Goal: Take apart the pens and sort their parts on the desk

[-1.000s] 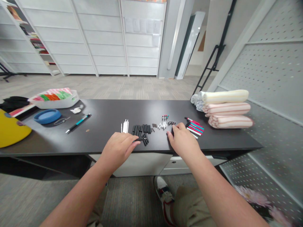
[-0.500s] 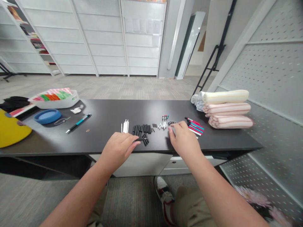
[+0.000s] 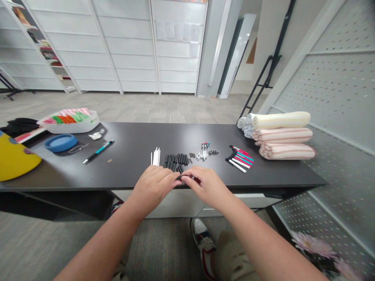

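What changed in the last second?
The right hand moved left, from beside the small dark parts to meet the left hand at the black piece; whether it carries a part is hidden. The left hand shifted slightly right, still gripping the piece. Coloured barrels and rolled towels stayed put.

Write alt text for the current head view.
A person's left hand and right hand hold a small black piece at the front of a dark table. Beyond lie white rods, black tubes and colored barrels, with rolled cloths stacked at right.
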`<state>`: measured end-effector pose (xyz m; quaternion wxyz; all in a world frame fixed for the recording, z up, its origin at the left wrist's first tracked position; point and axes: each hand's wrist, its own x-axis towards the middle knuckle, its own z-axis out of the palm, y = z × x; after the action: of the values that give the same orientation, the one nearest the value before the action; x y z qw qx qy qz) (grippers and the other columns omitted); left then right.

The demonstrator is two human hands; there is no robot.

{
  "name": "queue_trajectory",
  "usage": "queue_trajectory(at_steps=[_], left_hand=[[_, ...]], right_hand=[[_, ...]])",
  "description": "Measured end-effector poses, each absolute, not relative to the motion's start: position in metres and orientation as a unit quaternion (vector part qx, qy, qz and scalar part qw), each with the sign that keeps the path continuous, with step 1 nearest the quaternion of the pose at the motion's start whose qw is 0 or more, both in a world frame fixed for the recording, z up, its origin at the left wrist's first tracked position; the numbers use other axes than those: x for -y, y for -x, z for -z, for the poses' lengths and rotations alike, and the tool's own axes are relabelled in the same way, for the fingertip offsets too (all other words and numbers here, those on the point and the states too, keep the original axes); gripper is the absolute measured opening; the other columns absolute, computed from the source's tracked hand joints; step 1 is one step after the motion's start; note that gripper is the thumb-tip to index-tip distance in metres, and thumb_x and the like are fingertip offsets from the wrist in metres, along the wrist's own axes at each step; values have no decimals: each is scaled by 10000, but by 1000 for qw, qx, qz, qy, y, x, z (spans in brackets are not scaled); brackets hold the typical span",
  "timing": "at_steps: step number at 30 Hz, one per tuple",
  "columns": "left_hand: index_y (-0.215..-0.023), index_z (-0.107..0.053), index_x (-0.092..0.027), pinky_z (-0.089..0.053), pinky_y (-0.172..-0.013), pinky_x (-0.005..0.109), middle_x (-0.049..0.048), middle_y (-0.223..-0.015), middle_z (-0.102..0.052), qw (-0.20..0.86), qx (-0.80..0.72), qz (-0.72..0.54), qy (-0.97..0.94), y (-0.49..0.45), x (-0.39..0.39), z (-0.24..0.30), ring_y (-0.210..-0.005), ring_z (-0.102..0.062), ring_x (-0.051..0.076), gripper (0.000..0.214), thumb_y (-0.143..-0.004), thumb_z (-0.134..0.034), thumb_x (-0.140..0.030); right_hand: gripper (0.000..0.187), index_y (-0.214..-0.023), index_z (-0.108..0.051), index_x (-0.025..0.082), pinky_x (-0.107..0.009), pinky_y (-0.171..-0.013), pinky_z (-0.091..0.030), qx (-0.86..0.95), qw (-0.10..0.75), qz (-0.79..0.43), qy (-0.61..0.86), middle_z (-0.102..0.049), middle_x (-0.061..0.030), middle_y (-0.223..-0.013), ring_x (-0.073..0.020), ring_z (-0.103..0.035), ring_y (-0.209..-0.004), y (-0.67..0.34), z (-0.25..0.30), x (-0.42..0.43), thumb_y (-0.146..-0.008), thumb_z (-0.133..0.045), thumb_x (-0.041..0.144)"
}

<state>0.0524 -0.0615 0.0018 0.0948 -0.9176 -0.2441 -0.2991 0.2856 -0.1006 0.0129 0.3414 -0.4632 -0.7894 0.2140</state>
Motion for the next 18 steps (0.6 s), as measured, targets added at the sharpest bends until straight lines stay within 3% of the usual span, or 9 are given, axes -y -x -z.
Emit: queue_trajectory(at_steps=[7,12,18], left_hand=[[-1143,-651,-168,-453,-839,412,84,-1024,-730,118,267,261,920,-55,59,1,-941,-660,256,157,-1070,-544,-257],[-974,-608,-186,-424,-745,421,68,-902,-638,144,280,176,933,-68,68,0,-804,-568,259,133,-1051,-499,-179],[-907,-565,-205,-380,-679,396,53,-813,-590,194,293,176,920,-77,71,0,-747,-546,251,138,-1034,-515,-182]], right_hand=[[170,-992,-750,215,-257,-684,-411,761,346,-237,496,-728,-1,-873,-136,-607,-748,-287,-14,99,-1018,-606,302],[152,-958,-765,213,-262,-676,-392,766,328,-232,503,-741,-3,-880,-139,-609,-755,-282,-12,97,-985,-668,327],[184,-880,-750,202,-249,-641,-381,748,344,-275,497,-723,12,-797,-128,-579,-692,-287,-11,96,-976,-686,345]])
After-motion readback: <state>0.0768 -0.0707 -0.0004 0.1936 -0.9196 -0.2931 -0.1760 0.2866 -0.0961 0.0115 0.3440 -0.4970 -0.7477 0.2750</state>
